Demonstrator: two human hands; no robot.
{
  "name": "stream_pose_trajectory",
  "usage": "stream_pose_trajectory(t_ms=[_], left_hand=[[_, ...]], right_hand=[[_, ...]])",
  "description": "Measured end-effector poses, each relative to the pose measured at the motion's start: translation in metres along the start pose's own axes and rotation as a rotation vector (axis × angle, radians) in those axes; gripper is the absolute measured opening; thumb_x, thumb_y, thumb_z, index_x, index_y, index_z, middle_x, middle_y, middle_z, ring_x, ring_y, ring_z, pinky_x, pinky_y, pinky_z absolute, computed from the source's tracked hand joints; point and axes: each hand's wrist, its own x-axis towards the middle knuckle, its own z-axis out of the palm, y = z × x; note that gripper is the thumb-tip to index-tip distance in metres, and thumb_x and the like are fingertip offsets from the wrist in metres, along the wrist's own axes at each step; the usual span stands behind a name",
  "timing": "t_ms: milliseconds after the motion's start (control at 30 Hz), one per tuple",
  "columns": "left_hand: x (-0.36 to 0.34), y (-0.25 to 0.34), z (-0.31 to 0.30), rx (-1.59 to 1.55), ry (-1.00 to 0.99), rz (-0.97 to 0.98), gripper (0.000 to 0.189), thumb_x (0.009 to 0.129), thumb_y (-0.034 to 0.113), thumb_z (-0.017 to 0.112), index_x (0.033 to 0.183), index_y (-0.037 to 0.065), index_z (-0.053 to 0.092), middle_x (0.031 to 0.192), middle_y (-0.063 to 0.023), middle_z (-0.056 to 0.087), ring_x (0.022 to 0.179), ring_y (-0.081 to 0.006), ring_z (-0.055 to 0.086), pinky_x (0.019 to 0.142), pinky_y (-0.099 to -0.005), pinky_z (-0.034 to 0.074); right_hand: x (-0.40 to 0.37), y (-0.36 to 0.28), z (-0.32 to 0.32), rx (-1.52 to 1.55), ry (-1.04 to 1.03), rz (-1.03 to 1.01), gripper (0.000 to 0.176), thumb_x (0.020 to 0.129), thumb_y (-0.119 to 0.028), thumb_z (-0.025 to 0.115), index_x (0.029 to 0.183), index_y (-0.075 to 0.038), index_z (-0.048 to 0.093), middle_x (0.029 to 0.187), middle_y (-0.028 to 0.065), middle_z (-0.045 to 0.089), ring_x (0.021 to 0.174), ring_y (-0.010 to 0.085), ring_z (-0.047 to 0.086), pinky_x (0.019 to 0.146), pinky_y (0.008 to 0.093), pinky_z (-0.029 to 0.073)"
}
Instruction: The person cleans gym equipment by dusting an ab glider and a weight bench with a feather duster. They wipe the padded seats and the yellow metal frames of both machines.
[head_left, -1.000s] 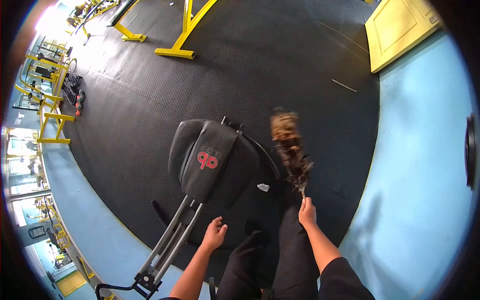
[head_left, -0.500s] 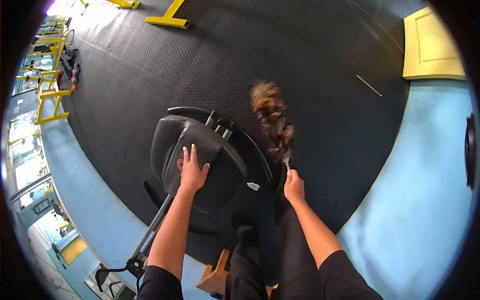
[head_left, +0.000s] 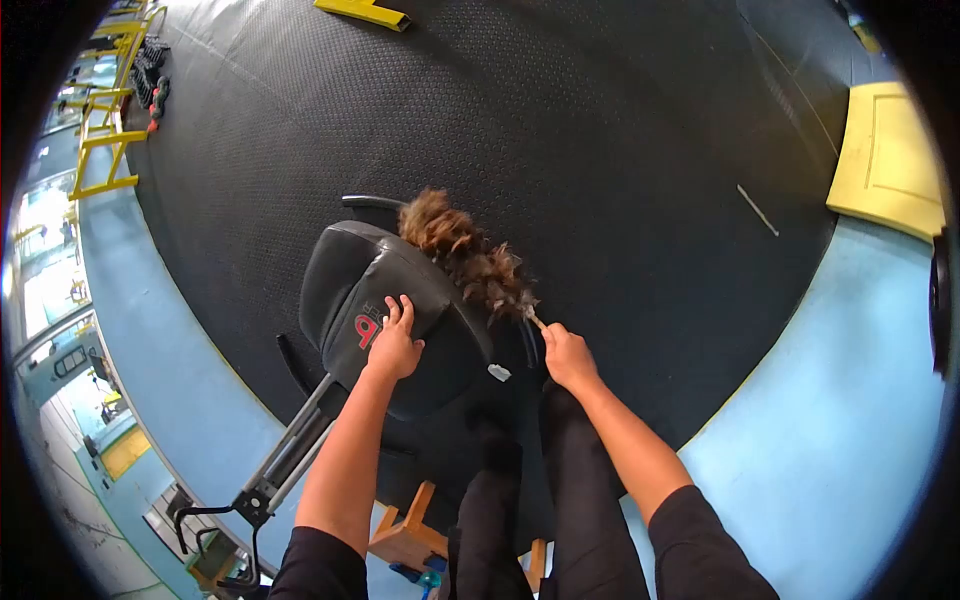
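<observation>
Half the logo [head_left: 365, 331] under left hand [head_left: 394, 348]

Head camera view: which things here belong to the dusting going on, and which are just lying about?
In use:
feather duster, gripped by the right hand
padded seat, under the left hand

Lying about:
dumbbells
yellow board
wooden stool
white scrap
</observation>
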Motion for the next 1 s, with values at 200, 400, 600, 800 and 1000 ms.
stream_pose_trajectory(t_ms=[200,400,600,800,1000], left_hand=[[0.004,-0.008,0.004,-0.029,0.006,0.022,0.093,0.088,0.015,0.068,0.158,0.01,0.008,0.163,-0.0268,0.007,0.141,-0.0496,0.034,0.108,-0.0488,0.044],[0.008,-0.022,-0.003,-0.141,-0.053,0.051,0.093,0.087,0.019,0.069,0.158,0.012,0.008,0.163,-0.0267,0.007,0.14,-0.0513,0.034,0.11,-0.0516,0.042],[0.009,-0.029,-0.009,-0.182,-0.068,0.048,0.091,0.087,0.022,0.069,0.158,0.013,0.012,0.163,-0.0255,0.009,0.141,-0.0494,0.034,0.11,-0.0508,0.042],[0.014,-0.016,-0.019,-0.446,0.44,-0.239,0.101,0.082,0.034,0.076,0.159,0.014,0.014,0.163,-0.0254,0.007,0.148,-0.0431,0.021,0.115,-0.058,0.029],[0.052,-0.023,-0.091,-0.706,0.011,-0.571,0.132,0.074,0.051,0.083,0.158,0.02,-0.014,0.161,-0.0271,-0.02,0.151,-0.0457,-0.003,0.114,-0.0661,0.022]], right_hand=[[-0.004,-0.054,0.001,-0.028,-0.036,-0.042,0.029,0.104,-0.031,0.043,0.099,-0.005,0.056,0.089,0.0286,0.067,0.088,0.0506,0.062,0.076,0.0598,0.048],[-0.08,0.01,-0.042,-0.377,-0.197,0.116,0.03,0.104,-0.033,0.04,0.102,-0.007,0.056,0.094,0.0266,0.067,0.091,0.0492,0.063,0.079,0.0594,0.049],[-0.124,-0.008,-0.136,-0.448,-0.106,0.274,0.032,0.101,-0.035,0.045,0.101,-0.006,0.058,0.092,0.0264,0.067,0.089,0.0499,0.062,0.077,0.0591,0.048],[-0.019,-0.081,-0.18,-0.569,-0.066,0.029,0.024,0.1,-0.029,0.047,0.109,-0.01,0.057,0.101,0.0224,0.068,0.093,0.0448,0.064,0.079,0.0552,0.051],[0.165,-0.205,-0.154,-0.888,-0.181,-0.29,0.021,0.099,-0.03,0.05,0.115,-0.018,0.058,0.094,0.0146,0.064,0.085,0.0386,0.067,0.073,0.0509,0.054]])
